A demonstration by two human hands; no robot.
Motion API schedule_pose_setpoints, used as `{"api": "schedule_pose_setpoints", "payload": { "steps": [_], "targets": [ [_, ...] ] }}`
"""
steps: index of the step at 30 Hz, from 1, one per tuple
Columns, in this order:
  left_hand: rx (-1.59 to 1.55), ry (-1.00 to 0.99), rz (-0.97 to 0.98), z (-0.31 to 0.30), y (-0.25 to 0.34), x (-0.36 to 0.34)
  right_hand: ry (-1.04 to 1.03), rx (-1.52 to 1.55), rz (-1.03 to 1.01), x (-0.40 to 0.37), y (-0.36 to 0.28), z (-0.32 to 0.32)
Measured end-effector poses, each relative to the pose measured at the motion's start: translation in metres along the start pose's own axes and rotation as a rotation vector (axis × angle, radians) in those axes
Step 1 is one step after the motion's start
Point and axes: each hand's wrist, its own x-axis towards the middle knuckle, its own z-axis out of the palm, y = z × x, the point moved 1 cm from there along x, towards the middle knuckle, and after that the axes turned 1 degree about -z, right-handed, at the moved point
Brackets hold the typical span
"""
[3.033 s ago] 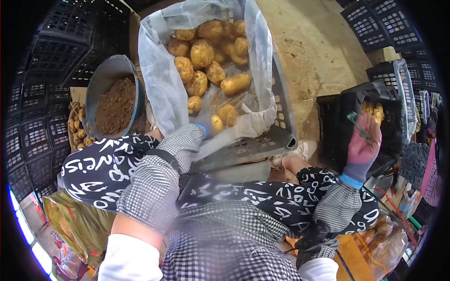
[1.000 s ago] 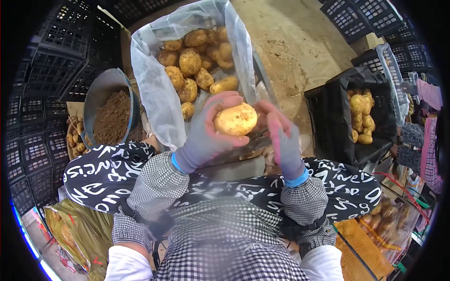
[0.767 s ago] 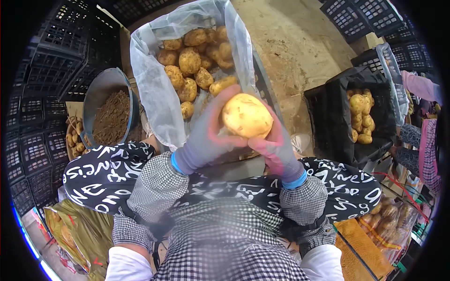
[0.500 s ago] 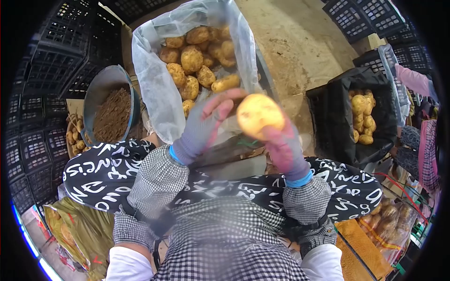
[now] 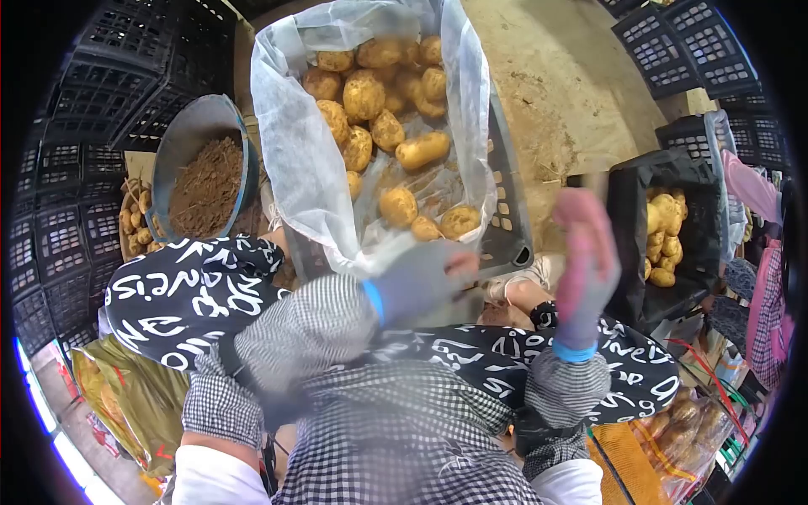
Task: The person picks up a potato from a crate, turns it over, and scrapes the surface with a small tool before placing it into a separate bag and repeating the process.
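My left hand (image 5: 429, 279), in a grey glove with pinkish fingertips, is smeared by motion at the near edge of the lined crate. Its fingers are too blurred to read. To the right, my right hand (image 5: 587, 248) is raised in a pink and grey glove between the lined crate and a black-lined crate, also blurred; no potato shows clearly in it. Several muddy potatoes (image 5: 364, 95) lie in the white liner (image 5: 295, 126) of the crate (image 5: 508, 189) before me. Nearest my left hand are a few potatoes (image 5: 459, 221) at the liner's near end.
A bucket (image 5: 251, 181) of soil stands at left, beside a basket of small potatoes (image 5: 130, 223). At right, a black-lined crate (image 5: 627, 244) holds paler potatoes (image 5: 665, 227). Black crates (image 5: 109, 93) are stacked at left. A person's pink sleeve (image 5: 752, 187) shows at far right.
The potato that was in my right hand is no longer clearly visible. My right hand has moved right, and my left hand has shifted right and lower. The view has shifted slightly, exposing more of the crate.
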Motion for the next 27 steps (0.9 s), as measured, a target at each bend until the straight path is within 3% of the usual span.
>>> {"api": "schedule_pose_setpoints", "payload": {
  "steps": [1,2,4,5,7,10,11,13,14,16,19,21,23,27],
  "targets": [
    [0.099,0.089,0.152,0.002,0.012,-0.008,-0.152,-0.164,-0.03,-0.004,-0.001,0.016],
    [0.175,0.034,0.102,-0.002,0.028,-0.015,-0.313,-0.401,-0.333,-0.006,0.023,0.027],
    [0.321,-0.075,0.006,-0.014,0.059,-0.025,-0.589,-0.622,-0.323,-0.014,0.026,0.049],
    [0.296,-0.076,0.061,-0.017,0.058,-0.026,-0.729,-0.734,-0.314,-0.018,0.026,0.055],
    [0.244,-0.07,0.171,-0.034,0.057,-0.029,-0.731,-0.654,-0.164,-0.025,0.027,0.05],
    [0.262,-0.415,-0.146,-0.102,0.049,0.007,-0.752,-0.678,-0.111,-0.02,0.022,0.045],
    [0.374,-0.187,-0.073,-0.113,0.029,0.016,-0.757,-0.71,-0.119,-0.019,0.021,0.044],
    [0.337,-0.094,-0.322,-0.116,-0.012,0.049,-0.721,-0.678,-0.083,-0.018,0.02,0.042],
    [0.183,-0.234,-0.637,-0.109,-0.03,0.069,-0.701,-0.666,-0.069,-0.016,0.019,0.04],
    [0.411,-0.284,-0.223,-0.051,-0.096,0.079,-0.678,-0.655,-0.076,-0.016,0.021,0.039],
    [0.668,-0.664,-0.283,0.007,-0.114,0.089,-0.605,-0.523,-0.028,-0.018,0.026,0.034],
    [0.483,-0.612,-0.317,0.035,-0.161,0.088,-0.524,-0.397,0.116,-0.014,0.025,0.028],
    [0.215,-0.584,-0.382,0.021,-0.161,0.083,-0.397,-0.245,0.312,-0.011,0.018,0.024],
    [-0.373,-0.47,-0.463,-0.091,-0.052,0.059,-0.119,0.081,0.408,-0.006,0.011,0.025]
  ]
}}
